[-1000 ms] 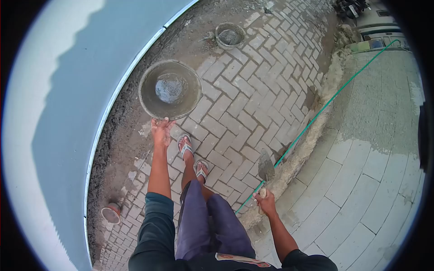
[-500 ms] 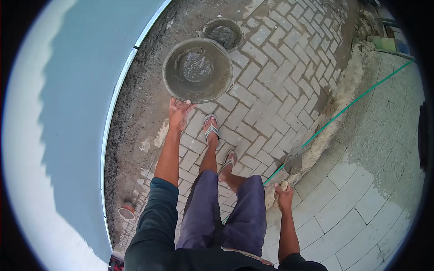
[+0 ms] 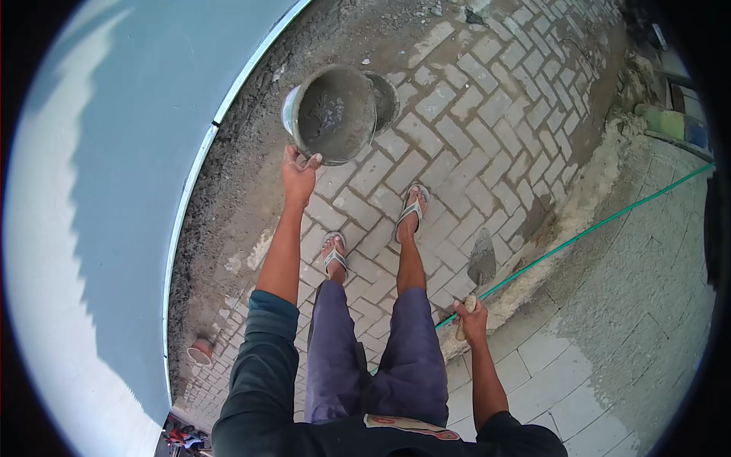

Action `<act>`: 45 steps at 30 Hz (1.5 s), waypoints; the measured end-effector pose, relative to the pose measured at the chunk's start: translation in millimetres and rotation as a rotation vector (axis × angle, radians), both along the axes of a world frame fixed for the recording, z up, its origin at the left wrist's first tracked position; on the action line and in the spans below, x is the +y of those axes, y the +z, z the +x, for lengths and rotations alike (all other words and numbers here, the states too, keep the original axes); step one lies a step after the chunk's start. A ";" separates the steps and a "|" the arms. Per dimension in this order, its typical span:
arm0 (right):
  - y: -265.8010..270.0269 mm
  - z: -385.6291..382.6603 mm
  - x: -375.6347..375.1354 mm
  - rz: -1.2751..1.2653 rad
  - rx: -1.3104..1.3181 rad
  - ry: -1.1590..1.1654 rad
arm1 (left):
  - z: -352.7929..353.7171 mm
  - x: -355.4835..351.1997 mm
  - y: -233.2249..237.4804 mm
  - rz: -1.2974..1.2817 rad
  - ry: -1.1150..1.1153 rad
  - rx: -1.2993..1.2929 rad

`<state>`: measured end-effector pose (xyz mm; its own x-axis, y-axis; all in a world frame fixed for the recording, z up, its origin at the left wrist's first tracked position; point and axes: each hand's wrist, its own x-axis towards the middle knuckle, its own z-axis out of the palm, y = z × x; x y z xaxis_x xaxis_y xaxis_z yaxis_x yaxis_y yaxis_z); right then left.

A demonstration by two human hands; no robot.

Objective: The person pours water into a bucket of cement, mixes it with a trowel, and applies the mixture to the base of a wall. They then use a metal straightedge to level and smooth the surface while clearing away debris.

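Observation:
My left hand (image 3: 299, 174) is closed on the near rim of a large grey bucket (image 3: 356, 103). The bucket tips to one side, so its pale outer wall shows at the left; wet grey mortar coats the bottom. Partly hidden behind it is a smaller dark bucket (image 3: 387, 99). In my right hand (image 3: 475, 324) is a trowel (image 3: 481, 260), fingers wrapped round its handle. The mortar-stained blade points forward, away from me, above the paving beside a green hose or string.
Herringbone paving (image 3: 449, 167) lies under my sandalled feet. At left runs a grey-painted wall (image 3: 137, 190) with a dirt strip along its base. A green line (image 3: 586, 236) crosses the right side by a block wall (image 3: 563, 365) partly coated with mortar. A small reddish pot (image 3: 200, 352) sits lower left.
My left hand has tilted the bucket and shifted it slightly. The trowel has swung upright and now shows its blade plainly. My feet have stepped apart and changed position.

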<state>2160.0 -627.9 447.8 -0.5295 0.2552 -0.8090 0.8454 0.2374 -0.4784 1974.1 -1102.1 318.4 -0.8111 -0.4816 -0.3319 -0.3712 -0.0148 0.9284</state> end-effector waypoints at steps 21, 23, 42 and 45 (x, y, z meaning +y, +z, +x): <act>-25.5 -104.5 101.6 -0.023 -0.079 -0.126 | -61.5 108.3 -53.2 -0.908 0.015 -0.179; -25.1 -117.6 90.8 -0.031 -0.080 -0.110 | -57.7 105.8 -50.4 -0.921 0.033 -0.178; -118.1 -329.5 -121.4 0.227 0.268 1.269 | 217.4 -49.4 -218.5 0.783 1.401 -0.077; -166.2 -375.8 -173.7 0.410 0.552 1.608 | 288.3 -6.0 -262.1 0.894 1.305 0.012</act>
